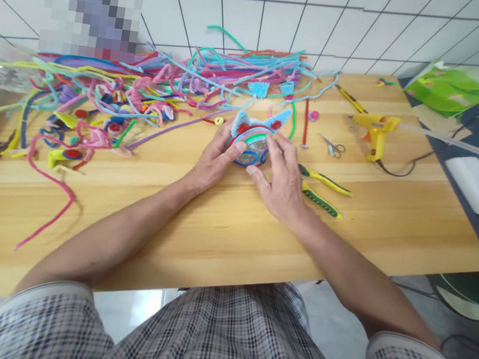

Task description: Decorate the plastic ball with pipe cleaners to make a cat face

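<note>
A small round craft piece (254,140) made of coiled pipe cleaners, blue with red and green rings and two light-blue ears, lies on the wooden table (223,225). My left hand (214,161) grips its left side with curled fingers. My right hand (282,177) grips its right side, thumb and fingers pressed against the rim. Both hands hold the piece down on the table.
A big heap of coloured pipe cleaners (145,87) covers the back left. A yellow glue gun (376,131) with cable, small scissors (332,147), green-yellow pliers (323,192) and a red stick (305,123) lie at the right. A green bag (449,88) sits beyond the table's corner.
</note>
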`<action>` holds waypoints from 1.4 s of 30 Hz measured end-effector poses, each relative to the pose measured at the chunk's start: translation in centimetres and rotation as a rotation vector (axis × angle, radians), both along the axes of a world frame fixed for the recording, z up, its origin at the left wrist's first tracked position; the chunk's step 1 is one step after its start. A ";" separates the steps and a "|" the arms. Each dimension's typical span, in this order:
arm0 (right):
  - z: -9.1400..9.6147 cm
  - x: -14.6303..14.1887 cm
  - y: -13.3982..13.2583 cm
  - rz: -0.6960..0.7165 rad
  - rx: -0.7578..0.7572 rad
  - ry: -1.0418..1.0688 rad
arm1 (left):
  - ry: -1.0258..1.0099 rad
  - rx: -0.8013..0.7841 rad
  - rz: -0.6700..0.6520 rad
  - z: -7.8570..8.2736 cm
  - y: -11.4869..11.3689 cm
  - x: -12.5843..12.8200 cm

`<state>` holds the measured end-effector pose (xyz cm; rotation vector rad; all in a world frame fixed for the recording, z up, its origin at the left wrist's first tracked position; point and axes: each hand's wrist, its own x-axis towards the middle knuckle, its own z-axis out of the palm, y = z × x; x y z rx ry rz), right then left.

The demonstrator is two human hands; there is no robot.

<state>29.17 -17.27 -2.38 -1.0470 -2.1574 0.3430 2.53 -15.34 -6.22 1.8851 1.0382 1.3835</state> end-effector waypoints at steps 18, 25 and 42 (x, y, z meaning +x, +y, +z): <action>0.9 -0.3 -0.8 -0.011 0.046 -0.196 | 0.037 -0.027 -0.040 0.6 0.5 -0.1; 1.0 -0.3 -0.8 -0.013 0.068 -0.204 | -0.035 -0.020 -0.041 0.4 0.6 0.2; -0.4 -0.1 -0.2 -0.054 0.065 -0.059 | -0.081 -0.086 0.015 1.7 0.1 1.3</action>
